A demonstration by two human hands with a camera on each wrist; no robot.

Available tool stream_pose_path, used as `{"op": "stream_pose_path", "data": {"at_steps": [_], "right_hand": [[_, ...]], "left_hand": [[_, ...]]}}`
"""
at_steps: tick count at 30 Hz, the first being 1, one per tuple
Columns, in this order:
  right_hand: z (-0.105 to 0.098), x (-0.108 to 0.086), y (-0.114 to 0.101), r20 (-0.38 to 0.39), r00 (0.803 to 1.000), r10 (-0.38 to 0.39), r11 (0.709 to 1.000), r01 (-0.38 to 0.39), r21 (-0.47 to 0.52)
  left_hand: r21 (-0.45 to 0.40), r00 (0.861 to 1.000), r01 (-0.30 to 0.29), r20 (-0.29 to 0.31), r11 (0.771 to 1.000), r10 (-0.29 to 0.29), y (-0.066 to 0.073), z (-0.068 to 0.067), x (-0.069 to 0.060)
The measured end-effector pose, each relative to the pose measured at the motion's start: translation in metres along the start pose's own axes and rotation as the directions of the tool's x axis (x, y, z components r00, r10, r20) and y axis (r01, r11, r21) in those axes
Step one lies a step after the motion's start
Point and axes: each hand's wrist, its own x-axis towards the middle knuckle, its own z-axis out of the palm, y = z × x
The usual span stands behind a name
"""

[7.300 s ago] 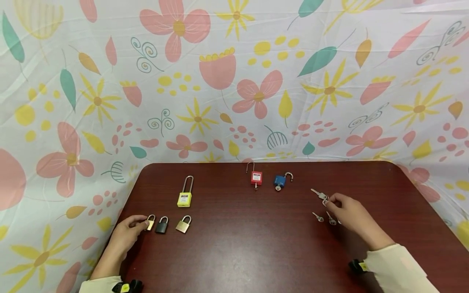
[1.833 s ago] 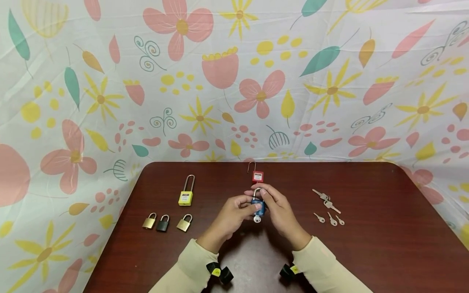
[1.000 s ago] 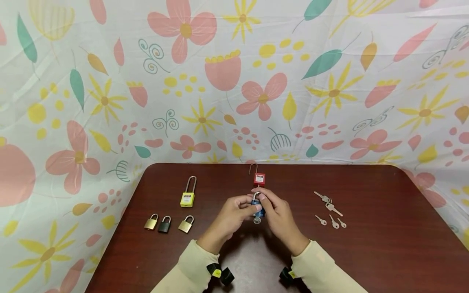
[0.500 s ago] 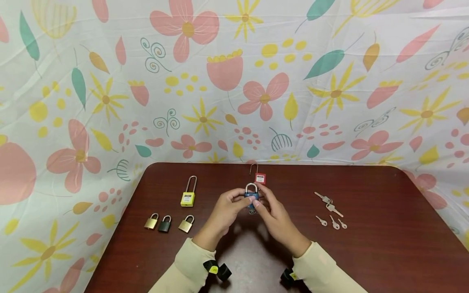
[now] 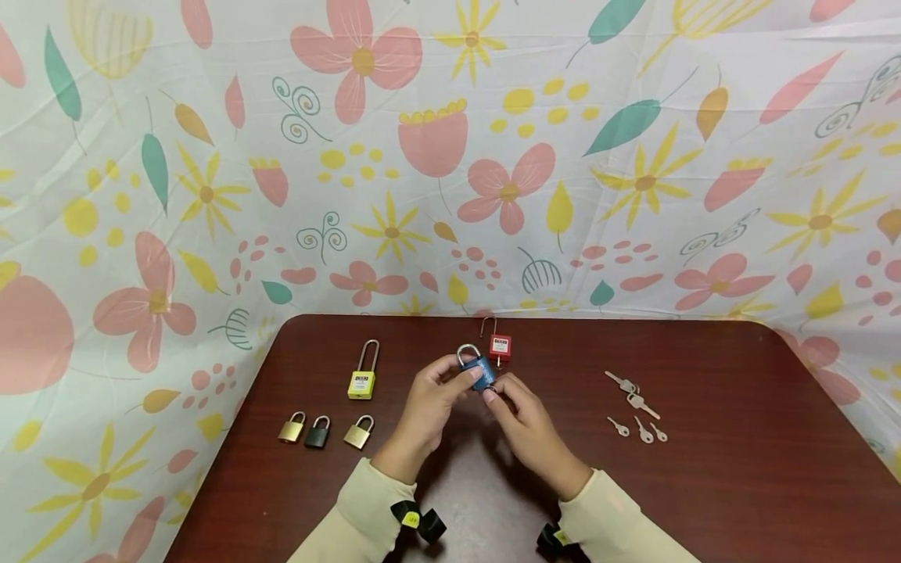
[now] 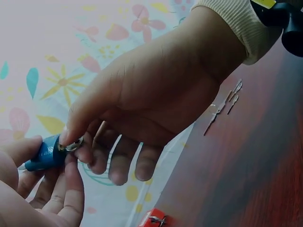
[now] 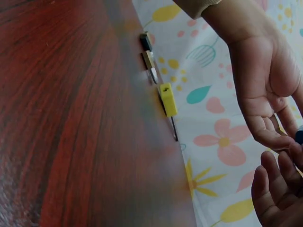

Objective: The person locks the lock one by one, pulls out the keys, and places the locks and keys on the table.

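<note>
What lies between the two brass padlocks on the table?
The black padlock, with a strip of bare table to its right, as the head view shows.

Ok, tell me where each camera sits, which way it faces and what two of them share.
Head: on the head, facing forward and down at the table and floral cloth; left hand, right hand and sleeves show.
Left wrist: on that wrist, facing the hands and blue padlock; left hand lower left, right hand and its sleeve above.
Right wrist: on that wrist, facing toward the yellow padlock; left hand and its sleeve upper right, right hand lower right.
Shared: head and left wrist both show the red padlock.
</note>
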Motion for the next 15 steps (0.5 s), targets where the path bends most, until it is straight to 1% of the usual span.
{"op": "stream_pose_path", "data": {"at_steps": [3, 6, 12, 15], "right_hand": [[0.0008, 0.0006, 0.0003, 0.008, 1.0, -0.029, 0.999, 0.029, 0.024], [0.0002, 0.0006, 0.0002, 0.016, 0.999, -0.034, 0.999, 0.033, 0.038], [-0.0016, -0.0006, 0.0038, 0.018, 0.999, -0.051, 0.998, 0.051, 0.036], [-0.0019, -0.001, 0.0039, 0.015, 0.999, -0.044, 0.999, 0.043, 0.033]], "left_hand": [[-0.024, 1.0, 0.013, 0.006, 1.0, -0.012, -0.0019, 0.0003, 0.0002], [-0.049, 1.0, 0.028, 0.012, 0.998, -0.027, -0.0031, 0.0007, 0.0003], [-0.101, 0.998, 0.059, 0.037, 0.993, -0.055, -0.0027, 0.0018, -0.0009], [-0.114, 0.997, 0.069, 0.042, 0.991, -0.064, -0.0034, 0.0022, -0.0011]]}}
